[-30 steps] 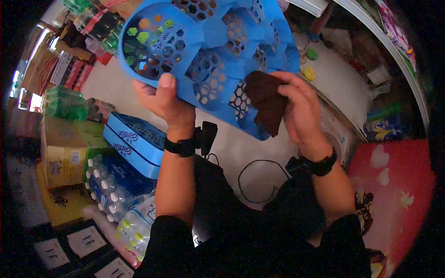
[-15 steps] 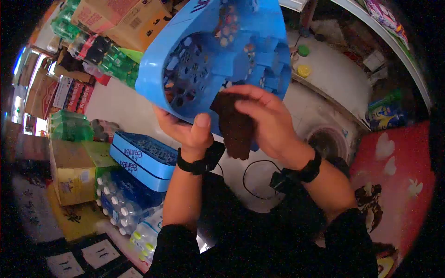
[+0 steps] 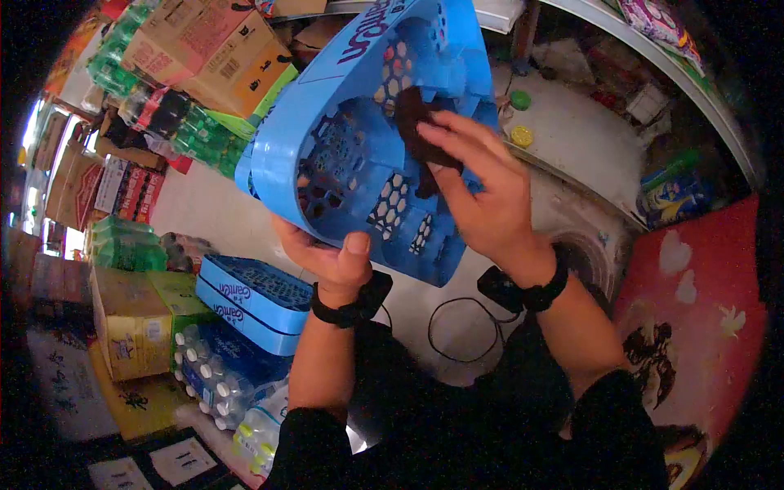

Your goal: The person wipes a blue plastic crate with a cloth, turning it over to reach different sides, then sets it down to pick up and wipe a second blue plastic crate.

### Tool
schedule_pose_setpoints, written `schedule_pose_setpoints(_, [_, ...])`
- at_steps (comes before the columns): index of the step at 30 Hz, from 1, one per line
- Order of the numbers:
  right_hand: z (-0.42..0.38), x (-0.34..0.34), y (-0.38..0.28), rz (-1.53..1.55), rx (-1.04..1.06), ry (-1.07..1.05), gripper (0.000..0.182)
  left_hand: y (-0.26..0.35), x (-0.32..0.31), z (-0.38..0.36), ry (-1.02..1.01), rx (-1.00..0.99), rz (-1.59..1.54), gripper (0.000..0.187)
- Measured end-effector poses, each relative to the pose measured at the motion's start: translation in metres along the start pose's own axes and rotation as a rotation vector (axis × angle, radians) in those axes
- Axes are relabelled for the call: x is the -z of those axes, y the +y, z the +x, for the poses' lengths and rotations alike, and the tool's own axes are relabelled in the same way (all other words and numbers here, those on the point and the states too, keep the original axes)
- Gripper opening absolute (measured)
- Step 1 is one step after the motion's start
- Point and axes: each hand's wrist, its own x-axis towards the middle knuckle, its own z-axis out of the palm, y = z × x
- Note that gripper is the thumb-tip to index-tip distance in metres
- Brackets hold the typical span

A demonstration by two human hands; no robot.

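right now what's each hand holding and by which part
The left hand grips the blue crate by its lower rim, thumb on the inside. The right hand presses a dark cloth under its fingers against the crate's inside.

floor (image 3: 237, 220), blue crates (image 3: 253, 298), bottle packs (image 3: 216, 371)
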Motion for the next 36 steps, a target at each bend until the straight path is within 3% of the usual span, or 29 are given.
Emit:
schedule_pose_setpoints(3, [-0.001, 0.009, 0.016, -0.047, -0.054, -0.08, 0.031, 0.006, 0.0, 0.006, 0.016, 0.041, -0.016, 0.095])
schedule_pose_setpoints(4, [-0.001, 0.01, 0.016, -0.001, -0.129, -0.014, 0.032, 0.007, 0.0, 0.008, 0.021, 0.057, -0.022, 0.096])
schedule_pose_setpoints(8, [0.009, 0.02, -0.015, -0.056, 0.294, -0.059, 0.038, 0.003, -0.003, 0.009, 0.012, 0.0, -0.022, 0.095])
schedule_pose_setpoints(12, [-0.003, 0.001, -0.02, -0.248, 0.324, -0.284, 0.037, 0.001, -0.01, 0.004, -0.096, -0.01, 0.008, 0.096])
schedule_pose_setpoints(15, [-0.005, 0.001, -0.022, -0.155, 0.238, -0.326, 0.035, 0.005, -0.014, 0.003, -0.155, -0.037, 0.051, 0.098])
schedule_pose_setpoints(21, [0.006, 0.015, -0.033, 0.546, -0.379, -0.56, 0.028, -0.006, -0.004, 0.0, -0.128, -0.062, 0.065, 0.097])
schedule_pose_setpoints(25, [0.024, 0.042, -0.005, 0.907, -0.556, 0.017, 0.027, -0.008, -0.002, 0.007, -0.033, -0.021, 0.023, 0.096])
schedule_pose_setpoints(27, [0.035, 0.051, 0.01, 0.74, -0.502, 0.255, 0.026, -0.005, -0.002, 0.005, -0.001, 0.059, 0.011, 0.096])
schedule_pose_setpoints(30, [0.029, 0.054, 0.033, 0.098, -0.2, 0.248, 0.032, 0.002, -0.007, 0.005, -0.022, 0.085, 0.007, 0.095])
schedule_pose_setpoints(33, [0.031, 0.06, 0.038, -0.322, 0.224, 0.061, 0.037, -0.002, -0.005, 0.002, -0.083, 0.072, -0.005, 0.098])
schedule_pose_setpoints(36, [0.025, 0.049, 0.054, -0.395, 0.327, -0.163, 0.039, 0.0, -0.012, -0.002, -0.134, 0.059, -0.027, 0.102])
